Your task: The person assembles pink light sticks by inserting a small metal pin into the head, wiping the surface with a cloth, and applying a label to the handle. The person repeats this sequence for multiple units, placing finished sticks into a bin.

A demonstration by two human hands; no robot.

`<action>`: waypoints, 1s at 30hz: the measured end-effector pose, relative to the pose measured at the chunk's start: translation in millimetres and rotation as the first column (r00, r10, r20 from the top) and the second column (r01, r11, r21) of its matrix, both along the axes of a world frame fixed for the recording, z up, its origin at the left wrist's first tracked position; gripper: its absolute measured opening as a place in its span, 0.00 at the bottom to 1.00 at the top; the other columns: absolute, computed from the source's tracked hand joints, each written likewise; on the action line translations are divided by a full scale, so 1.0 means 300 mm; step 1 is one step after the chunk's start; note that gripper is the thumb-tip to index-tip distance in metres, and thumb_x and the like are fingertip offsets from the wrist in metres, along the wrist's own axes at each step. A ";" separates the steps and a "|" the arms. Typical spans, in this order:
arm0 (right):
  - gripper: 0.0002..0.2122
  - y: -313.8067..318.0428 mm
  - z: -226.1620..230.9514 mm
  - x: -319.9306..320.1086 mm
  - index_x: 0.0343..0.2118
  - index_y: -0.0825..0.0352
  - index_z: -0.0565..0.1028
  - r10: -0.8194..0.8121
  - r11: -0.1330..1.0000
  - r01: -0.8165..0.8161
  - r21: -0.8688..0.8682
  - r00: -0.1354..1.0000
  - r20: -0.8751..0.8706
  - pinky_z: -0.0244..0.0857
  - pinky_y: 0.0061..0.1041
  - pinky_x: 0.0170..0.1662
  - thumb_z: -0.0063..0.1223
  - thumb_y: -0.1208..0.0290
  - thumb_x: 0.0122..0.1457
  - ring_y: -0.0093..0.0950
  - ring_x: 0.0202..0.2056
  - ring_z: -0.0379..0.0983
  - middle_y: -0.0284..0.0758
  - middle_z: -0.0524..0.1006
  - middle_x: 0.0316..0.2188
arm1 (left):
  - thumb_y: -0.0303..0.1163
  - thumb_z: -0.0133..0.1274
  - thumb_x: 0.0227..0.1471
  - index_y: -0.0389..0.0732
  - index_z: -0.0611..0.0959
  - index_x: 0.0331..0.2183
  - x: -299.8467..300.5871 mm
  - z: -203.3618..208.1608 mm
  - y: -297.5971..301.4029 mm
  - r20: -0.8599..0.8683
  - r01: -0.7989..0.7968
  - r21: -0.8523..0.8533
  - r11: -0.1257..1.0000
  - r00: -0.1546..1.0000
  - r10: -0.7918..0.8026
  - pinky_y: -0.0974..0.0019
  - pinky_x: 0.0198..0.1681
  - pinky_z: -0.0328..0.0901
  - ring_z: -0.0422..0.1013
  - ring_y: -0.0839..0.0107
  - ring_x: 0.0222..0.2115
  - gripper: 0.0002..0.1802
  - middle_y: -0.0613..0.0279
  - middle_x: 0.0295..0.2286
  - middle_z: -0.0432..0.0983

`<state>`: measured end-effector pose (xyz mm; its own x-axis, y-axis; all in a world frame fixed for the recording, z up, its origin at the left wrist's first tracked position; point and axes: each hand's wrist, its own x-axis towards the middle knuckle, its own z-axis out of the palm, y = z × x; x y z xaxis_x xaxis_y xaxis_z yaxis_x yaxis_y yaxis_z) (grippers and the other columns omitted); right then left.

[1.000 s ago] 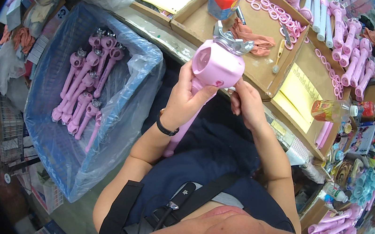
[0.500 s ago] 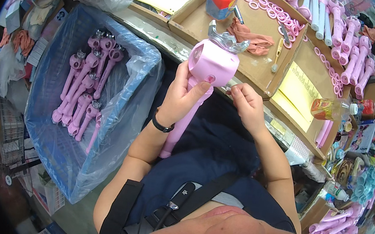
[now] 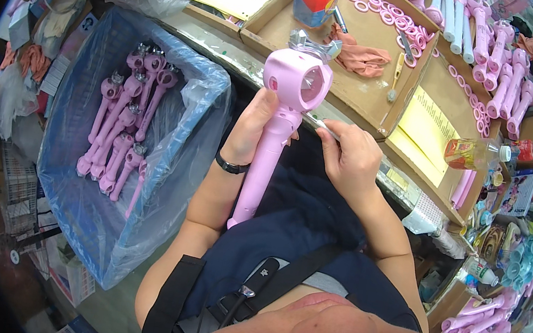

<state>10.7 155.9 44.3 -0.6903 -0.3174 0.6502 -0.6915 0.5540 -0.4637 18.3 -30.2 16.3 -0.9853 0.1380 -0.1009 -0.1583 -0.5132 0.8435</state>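
In my left hand [image 3: 251, 127] is a pink toy wand [image 3: 265, 166], gripped at the neck just below its head. The wand stands tilted, its lower end against my dark blue clothing. Its head has a round opening facing right, and a silver crown [image 3: 315, 43] tops it. My right hand [image 3: 354, 158] pinches a thin silver tool [image 3: 320, 125], whose tip is close to the wand's neck. Whether that tip touches the wand I cannot tell, nor the tool's exact kind.
To the left, a blue crate [image 3: 222, 83] lined with clear plastic holds several pink wands [image 3: 118, 117]. Beyond my hands, cardboard trays [image 3: 330, 94] hold pink rings [image 3: 394, 15], an orange cloth [image 3: 365, 59], a yellow-handled brush [image 3: 396, 76] and yellow sheets [image 3: 423, 126]. A bottle [image 3: 473, 153] lies at right.
The wand has been turned in my left hand, so its round opening now faces right instead of left. My right hand has rotated, showing more of the thin tool, now angled towards the neck.
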 end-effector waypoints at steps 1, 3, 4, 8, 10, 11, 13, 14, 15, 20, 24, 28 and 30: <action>0.05 0.004 0.001 -0.005 0.29 0.66 0.74 0.004 1.000 -0.004 0.015 1.000 0.006 0.62 0.28 0.23 0.59 0.76 0.49 0.33 0.19 0.69 0.35 0.74 0.20 | 0.57 0.40 0.56 0.37 0.67 0.44 0.004 0.004 0.005 0.002 -0.004 -0.026 1.000 1.000 0.004 0.74 0.22 0.66 0.71 0.73 0.21 0.31 0.57 0.27 0.72; 0.05 0.010 0.003 -0.008 0.29 0.67 0.75 0.031 0.999 -0.029 -0.027 0.996 0.089 0.61 0.27 0.23 0.59 0.77 0.49 0.32 0.19 0.68 0.35 0.73 0.20 | 0.56 0.41 0.57 0.37 0.66 0.45 0.012 0.012 0.012 0.007 -0.013 -0.076 0.997 1.000 0.013 0.74 0.22 0.66 0.71 0.73 0.22 0.30 0.58 0.28 0.72; 0.05 0.014 0.003 -0.010 0.28 0.67 0.75 0.058 0.995 -0.044 -0.086 0.985 0.164 0.62 0.27 0.23 0.59 0.77 0.49 0.32 0.19 0.68 0.35 0.73 0.20 | 0.56 0.41 0.57 0.38 0.66 0.46 0.017 0.015 0.015 0.009 -0.017 -0.100 0.995 1.000 0.018 0.74 0.23 0.66 0.71 0.73 0.22 0.30 0.58 0.28 0.72; 0.05 0.017 -0.001 -0.005 0.28 0.68 0.75 0.002 1.000 -0.001 -0.016 0.998 0.067 0.63 0.26 0.23 0.59 0.77 0.49 0.30 0.19 0.69 0.37 0.73 0.20 | 0.53 0.41 0.58 0.40 0.64 0.47 0.026 0.024 0.026 0.023 -0.031 -0.151 0.988 0.999 0.035 0.75 0.23 0.66 0.71 0.74 0.22 0.28 0.59 0.29 0.72; 0.05 0.017 -0.006 -0.006 0.28 0.67 0.75 -0.025 1.000 0.027 -0.014 0.995 0.095 0.64 0.26 0.25 0.59 0.74 0.50 0.32 0.20 0.70 0.37 0.73 0.20 | 0.53 0.41 0.58 0.40 0.64 0.47 0.029 0.026 0.031 0.017 -0.037 -0.151 0.988 0.999 0.040 0.75 0.23 0.65 0.71 0.75 0.22 0.27 0.60 0.29 0.71; 0.05 0.018 -0.009 -0.008 0.28 0.67 0.76 0.004 1.000 -0.003 -0.018 0.998 0.065 0.64 0.26 0.25 0.59 0.73 0.50 0.34 0.21 0.71 0.37 0.74 0.20 | 0.52 0.41 0.58 0.41 0.63 0.48 0.031 0.027 0.034 0.014 -0.040 -0.153 0.987 0.999 0.042 0.75 0.23 0.65 0.71 0.75 0.22 0.27 0.60 0.29 0.71; 0.05 0.021 -0.014 -0.009 0.28 0.68 0.76 0.101 0.966 0.035 -0.256 0.861 0.499 0.64 0.25 0.26 0.58 0.73 0.51 0.32 0.20 0.70 0.37 0.73 0.20 | 0.53 0.41 0.58 0.41 0.63 0.48 0.034 0.029 0.039 -0.012 -0.075 -0.226 0.971 0.997 0.074 0.76 0.23 0.65 0.70 0.76 0.22 0.27 0.61 0.29 0.71; 0.05 0.022 -0.017 -0.009 0.29 0.68 0.76 0.165 0.923 0.112 -0.369 0.751 0.640 0.64 0.24 0.26 0.57 0.73 0.52 0.31 0.20 0.70 0.37 0.73 0.19 | 0.53 0.41 0.58 0.41 0.63 0.48 0.035 0.030 0.042 -0.033 -0.089 -0.258 0.962 0.996 0.083 0.76 0.23 0.65 0.70 0.77 0.22 0.26 0.61 0.29 0.71; 0.05 0.023 -0.020 -0.006 0.28 0.68 0.76 0.162 0.940 0.064 -0.335 0.779 0.605 0.64 0.24 0.26 0.57 0.73 0.53 0.29 0.20 0.70 0.37 0.74 0.20 | 0.53 0.40 0.58 0.42 0.63 0.48 0.036 0.032 0.043 -0.032 -0.091 -0.273 0.958 0.996 0.086 0.77 0.23 0.65 0.70 0.77 0.22 0.27 0.62 0.29 0.71; 0.09 0.033 -0.028 -0.004 0.27 0.69 0.76 0.065 0.979 0.020 -0.204 0.912 0.404 0.62 0.22 0.25 0.53 0.68 0.57 0.23 0.19 0.70 0.37 0.75 0.20 | 0.56 0.35 0.59 0.42 0.63 0.47 0.044 0.048 0.049 -0.027 -0.080 -0.279 0.957 0.997 0.075 0.77 0.23 0.65 0.69 0.78 0.22 0.28 0.62 0.28 0.70; 0.13 0.050 -0.025 -0.032 0.24 0.70 0.75 0.280 0.909 0.071 -0.411 0.626 0.727 0.60 0.19 0.25 0.51 0.64 0.59 0.15 0.20 0.65 0.29 0.72 0.17 | 0.57 0.29 0.59 0.41 0.64 0.46 0.046 0.059 0.061 -0.074 -0.132 -0.279 0.951 0.991 0.116 0.77 0.22 0.65 0.69 0.78 0.21 0.29 0.62 0.27 0.70; 0.10 0.044 -0.033 -0.025 0.28 0.70 0.73 0.388 0.851 0.103 -0.514 0.536 0.750 0.60 0.19 0.26 0.50 0.67 0.60 0.15 0.23 0.64 0.27 0.70 0.20 | 0.56 0.28 0.60 0.41 0.65 0.44 0.035 0.054 0.060 -0.040 -0.136 -0.246 0.960 0.991 0.130 0.77 0.22 0.65 0.70 0.78 0.21 0.28 0.62 0.27 0.71; 0.06 0.033 -0.047 -0.006 0.30 0.69 0.72 0.340 0.877 -0.012 -0.480 0.722 0.602 0.60 0.21 0.25 0.50 0.71 0.60 0.17 0.22 0.65 0.29 0.70 0.21 | 0.55 0.28 0.60 0.41 0.65 0.44 0.033 0.047 0.055 0.003 -0.112 -0.205 0.972 0.993 0.115 0.77 0.22 0.65 0.70 0.78 0.21 0.27 0.62 0.27 0.72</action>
<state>9.0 165.8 30.2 -0.9443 -0.2922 0.1513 -0.1858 0.0938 -0.9781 28.3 -13.7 30.4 -0.9916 0.0004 -0.1296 -0.1218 -0.3456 0.9305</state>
